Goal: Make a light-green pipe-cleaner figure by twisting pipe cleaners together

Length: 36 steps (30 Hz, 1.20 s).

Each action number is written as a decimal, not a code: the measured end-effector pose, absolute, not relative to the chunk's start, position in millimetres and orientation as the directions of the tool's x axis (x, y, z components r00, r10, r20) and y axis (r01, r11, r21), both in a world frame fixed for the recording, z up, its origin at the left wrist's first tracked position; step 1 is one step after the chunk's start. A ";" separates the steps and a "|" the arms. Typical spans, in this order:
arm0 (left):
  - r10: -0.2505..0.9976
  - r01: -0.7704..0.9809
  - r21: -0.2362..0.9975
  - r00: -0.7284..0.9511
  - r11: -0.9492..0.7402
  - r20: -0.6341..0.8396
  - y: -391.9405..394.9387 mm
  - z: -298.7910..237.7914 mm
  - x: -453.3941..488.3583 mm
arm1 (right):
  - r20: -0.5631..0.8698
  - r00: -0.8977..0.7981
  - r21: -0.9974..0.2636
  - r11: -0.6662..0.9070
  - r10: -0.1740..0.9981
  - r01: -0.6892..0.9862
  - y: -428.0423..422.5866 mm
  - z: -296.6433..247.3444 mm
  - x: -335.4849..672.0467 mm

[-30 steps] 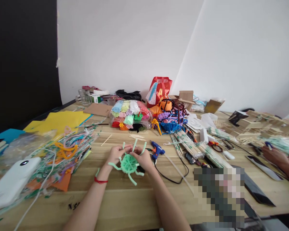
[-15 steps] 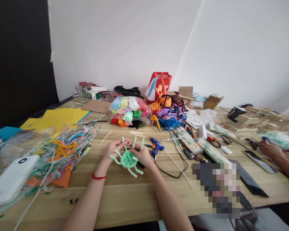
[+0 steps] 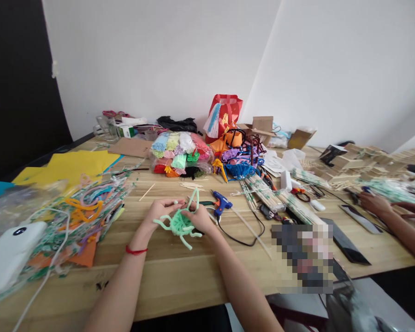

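Observation:
Between my hands is a mint-green pipe-cleaner piece [image 3: 180,223], a woven round middle with several loose ends sticking out. My left hand [image 3: 162,211] has its fingers closed on the piece's far left side, a red cord around that wrist. From the right, my right hand [image 3: 199,217] pinches the far edge near two upright ends that lean together. Fingers partly hide the gripped strands. Just right of my right hand lies a blue glue gun [image 3: 222,203] with a clear glue stick [image 3: 251,231] trailing from it.
Packed pipe cleaners [image 3: 180,154] sit behind my hands. On the left are a white power bank [image 3: 15,258], yellow sheets [image 3: 69,166] and a heap of craft scraps [image 3: 90,216]. Bundled wooden sticks [image 3: 266,191] lie right. A co-worker's hands [image 3: 376,203] work at far right.
Two upright green ends, apart before, now lean together at the tips beside my right hand. The whole view has shifted slightly, so things sit a little further left and higher.

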<state>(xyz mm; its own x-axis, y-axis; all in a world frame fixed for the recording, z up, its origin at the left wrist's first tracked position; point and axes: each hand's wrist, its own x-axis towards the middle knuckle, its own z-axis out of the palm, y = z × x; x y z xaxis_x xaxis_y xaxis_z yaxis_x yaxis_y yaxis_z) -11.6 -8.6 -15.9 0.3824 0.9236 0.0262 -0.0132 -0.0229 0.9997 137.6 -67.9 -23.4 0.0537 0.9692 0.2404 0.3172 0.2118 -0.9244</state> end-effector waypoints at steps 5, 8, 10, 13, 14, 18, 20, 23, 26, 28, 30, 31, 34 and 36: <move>0.908 0.082 0.996 0.418 -0.016 -0.020 -7.4 -19.1 -13.5 | 0.290 0.119 -0.926 0.247 0.950 0.286 -65.6 -25.3 135.8; 0.892 0.126 0.992 0.450 -0.016 -0.043 -9.5 -17.4 -14.8 | 0.308 0.119 -0.914 0.259 0.944 0.311 -62.9 -29.5 136.5; 0.886 0.109 0.994 0.462 -0.019 -0.034 -11.5 -16.2 -14.6 | 0.314 0.119 -0.904 0.259 0.942 0.341 -61.8 -31.5 137.1; 0.876 0.061 0.998 0.482 -0.011 -0.020 -13.6 -14.5 -13.1 | 0.302 0.164 -0.904 0.227 0.939 0.363 -61.7 -31.6 137.3; 0.869 0.048 0.999 0.495 -0.010 -0.015 -13.9 -14.0 -12.6 | 0.303 0.187 -0.904 0.220 0.934 0.367 -61.9 -30.9 137.0; 0.839 0.055 0.998 0.544 -0.043 0.006 -13.0 -14.3 -11.2 | 0.337 0.274 -0.896 0.217 0.901 0.388 -62.7 -26.4 136.1; 0.846 0.073 0.995 0.533 -0.068 0.018 -12.2 -16.2 -10.1 | 0.330 0.324 -0.900 0.192 0.887 0.391 -62.0 -25.0 136.7; 0.886 0.084 0.991 0.460 -0.102 0.052 -12.2 -18.1 -8.0 | 0.310 0.342 -0.914 0.179 0.887 0.365 -60.2 -25.4 138.8; 0.933 0.122 0.979 0.343 -0.161 0.111 -14.2 -14.6 -6.2 | 0.294 0.269 -0.923 0.199 0.917 0.328 -60.4 -27.8 139.5; 0.938 0.141 0.965 0.300 -0.222 0.172 -16.0 -10.9 -5.2 | 0.284 0.234 -0.926 0.202 0.930 0.320 -61.7 -29.4 138.6; 0.923 0.133 0.947 0.297 -0.293 0.244 -17.4 -8.9 -3.9 | 0.284 0.232 -0.927 0.204 0.930 0.316 -62.6 -30.4 137.2; 0.910 0.130 0.935 0.308 -0.329 0.277 -17.9 -9.2 -3.0 | 0.288 0.242 -0.928 0.207 0.927 0.311 -62.6 -30.8 136.6; 0.876 0.149 0.895 0.324 -0.421 0.358 -18.4 -14.2 0.3 | 0.285 0.289 -0.937 0.202 0.914 0.285 -60.6 -31.7 136.2; 0.856 0.189 0.861 0.330 -0.473 0.398 -18.5 -18.6 2.2 | 0.277 0.313 -0.942 0.193 0.909 0.273 -58.6 -32.4 137.1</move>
